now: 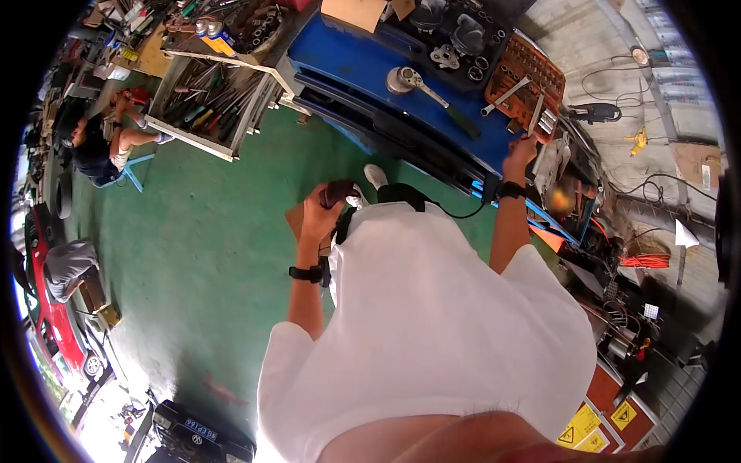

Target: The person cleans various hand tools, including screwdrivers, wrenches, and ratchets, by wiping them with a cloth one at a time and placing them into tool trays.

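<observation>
My left hand [319,212] is closed around a dark reddish-brown object [338,193], held low over the green floor beside my shoe. What this object is cannot be made out. My right hand [520,154] reaches to the right end of the blue tool cabinet [340,55], its fingers closed on a metal wrench [534,119] at the edge of an orange socket case [549,76]. Another wrench [506,96] lies across the case. Left of it on the cabinet top rests a ratchet [421,86] with a dark green handle and a round metal head.
An open drawer [208,104] full of hand tools juts out at the upper left. A person [96,147] sits on a blue stool beyond it; another person [71,266] is by a red car [58,316]. Cables and a red hose [645,261] are at the right wall.
</observation>
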{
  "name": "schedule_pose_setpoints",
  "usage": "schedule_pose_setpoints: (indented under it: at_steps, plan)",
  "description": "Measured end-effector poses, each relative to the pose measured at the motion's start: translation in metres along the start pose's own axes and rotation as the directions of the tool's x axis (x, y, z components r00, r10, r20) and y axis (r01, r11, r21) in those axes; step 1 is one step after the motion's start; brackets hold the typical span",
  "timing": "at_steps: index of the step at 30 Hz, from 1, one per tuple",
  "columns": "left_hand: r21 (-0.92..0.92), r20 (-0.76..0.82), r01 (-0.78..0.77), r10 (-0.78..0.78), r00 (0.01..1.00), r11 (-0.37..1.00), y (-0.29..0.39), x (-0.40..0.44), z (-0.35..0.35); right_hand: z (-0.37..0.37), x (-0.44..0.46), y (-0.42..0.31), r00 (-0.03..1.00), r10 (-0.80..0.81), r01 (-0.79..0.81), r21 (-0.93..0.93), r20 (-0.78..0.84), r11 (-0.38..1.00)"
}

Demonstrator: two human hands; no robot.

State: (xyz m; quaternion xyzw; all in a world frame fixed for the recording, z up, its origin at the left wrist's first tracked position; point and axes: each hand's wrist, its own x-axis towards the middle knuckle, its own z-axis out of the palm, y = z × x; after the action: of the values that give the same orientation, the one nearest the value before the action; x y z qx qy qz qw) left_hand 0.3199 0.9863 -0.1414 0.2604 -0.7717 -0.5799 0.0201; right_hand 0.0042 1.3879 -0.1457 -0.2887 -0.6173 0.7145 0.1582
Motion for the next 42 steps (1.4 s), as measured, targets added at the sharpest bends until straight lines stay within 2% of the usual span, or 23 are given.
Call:
schedule_pose_setpoints:
  at_steps: [3, 8, 12, 14, 16, 17, 18, 19, 20, 21, 24, 26, 27, 29, 30, 31, 33, 36, 37, 38, 39, 41, 42]
  plan:
    - [-0.044, -0.005, -0.063, 0.063, 0.998, 0.997, 0.005, 0.007, 0.000, -0.001, 0.005, 0.003, 0.994, 0.060, -0.051, -0.102, 0.092, 0.993]
    - [-0.003, -0.004, -0.088, 0.088, 0.996, 0.996, 0.007, 0.024, -0.001, 0.006, 0.000, -0.011, 0.984, -0.126, 0.166, -0.380, 0.127, 0.910]
    - [-0.023, 0.021, -0.028, 0.029, 0.999, 0.999, 0.020, 0.036, -0.003, 0.003, 0.014, 0.001, 0.980, -0.136, 0.190, -0.485, 0.144, 0.853]
    - [-0.040, -0.009, -0.068, 0.068, 0.998, 0.997, 0.024, 0.041, -0.003, -0.006, 0.023, 0.005, 0.939, -0.269, 0.339, -0.725, 0.217, 0.600]
    - [-0.057, -0.086, -0.104, 0.099, 0.991, 0.993, 0.029, 0.043, -0.004, -0.011, 0.032, 0.006, 0.712, -0.508, 0.660, -0.708, 0.485, 0.249]
    - [-0.289, 0.016, 0.002, 0.003, 1.000, 0.957, 0.035, 0.044, -0.006, -0.004, 0.017, 0.000, 0.608, -0.626, 0.695, -0.709, 0.488, 0.122]
    - [-0.497, 0.139, 0.111, -0.047, 0.989, 0.861, 0.040, 0.045, -0.010, 0.006, -0.006, -0.011, 0.591, -0.637, 0.705, -0.700, 0.495, 0.110]
    - [-0.563, 0.133, 0.049, 0.032, 0.991, 0.825, 0.043, 0.047, -0.014, 0.018, -0.032, -0.024, 0.574, -0.648, 0.715, -0.692, 0.502, 0.098]
    - [-0.661, 0.001, -0.111, 0.148, 0.989, 0.743, 0.057, 0.048, -0.013, 0.032, -0.045, -0.029, 0.610, -0.599, 0.721, -0.677, 0.518, 0.149]
    - [-0.739, 0.006, -0.081, 0.128, 0.992, 0.669, 0.059, 0.046, -0.018, 0.047, -0.058, -0.034, 0.644, -0.549, 0.721, -0.664, 0.533, 0.201]
    - [-0.817, -0.020, -0.093, 0.132, 0.991, 0.569, 0.068, 0.049, -0.027, 0.068, -0.073, -0.031, 0.512, -0.361, 0.811, -0.578, 0.779, -0.098]
    - [-0.827, -0.067, -0.135, 0.142, 0.988, 0.546, 0.077, 0.047, -0.030, 0.085, -0.084, -0.024, 0.403, -0.474, 0.779, -0.565, 0.783, -0.271]
    - [-0.809, -0.078, -0.142, 0.135, 0.988, 0.571, 0.081, 0.045, -0.033, 0.083, -0.074, -0.016, 0.394, -0.474, 0.789, -0.554, 0.787, -0.264]
    - [-0.533, -0.164, -0.285, 0.233, 0.958, 0.797, 0.080, 0.046, -0.035, 0.085, -0.042, 0.014, 0.543, -0.491, 0.712, -0.683, 0.682, -0.161]
    - [-0.371, -0.176, -0.330, 0.284, 0.943, 0.868, 0.071, 0.043, -0.036, 0.095, -0.045, 0.010, 0.538, -0.486, 0.726, -0.672, 0.688, -0.147]
    - [-0.198, -0.188, -0.368, 0.333, 0.924, 0.909, 0.063, 0.040, -0.037, 0.101, -0.055, -0.007, 0.708, -0.354, 0.669, -0.741, 0.611, 0.060]
    - [-0.710, -0.134, -0.182, 0.124, 0.983, 0.680, 0.048, 0.029, -0.032, 0.093, -0.050, -0.009, 0.793, -0.243, 0.606, -0.759, 0.558, 0.238]
    - [-0.930, -0.102, -0.113, 0.048, 0.994, 0.351, 0.079, 0.013, -0.034, 0.081, -0.008, 0.021, 0.768, -0.400, 0.638, -0.658, 0.500, 0.401]
    - [-0.964, -0.121, -0.105, -0.053, 0.991, 0.244, 0.091, 0.006, -0.037, 0.078, 0.025, 0.046, 0.893, -0.191, 0.423, -0.618, 0.407, 0.662]
    - [-0.968, -0.129, -0.101, -0.111, 0.985, 0.230, 0.094, 0.003, -0.040, 0.082, 0.019, 0.042, 0.895, -0.186, 0.418, -0.617, 0.406, 0.667]
    - [-0.972, -0.136, -0.098, -0.169, 0.976, 0.214, 0.097, 0.000, -0.042, 0.085, 0.007, 0.030, 0.942, -0.028, 0.213, -0.532, 0.334, 0.820]
    - [-0.969, -0.151, -0.106, -0.198, 0.969, 0.224, 0.091, -0.004, -0.044, 0.084, 0.014, 0.038, 0.936, 0.242, -0.166, -0.285, 0.257, 0.944]
    - [-0.963, -0.159, -0.119, -0.152, 0.976, 0.243, 0.093, 0.002, -0.045, 0.090, 0.016, 0.043, 0.936, 0.238, -0.165, -0.276, 0.260, 0.947]
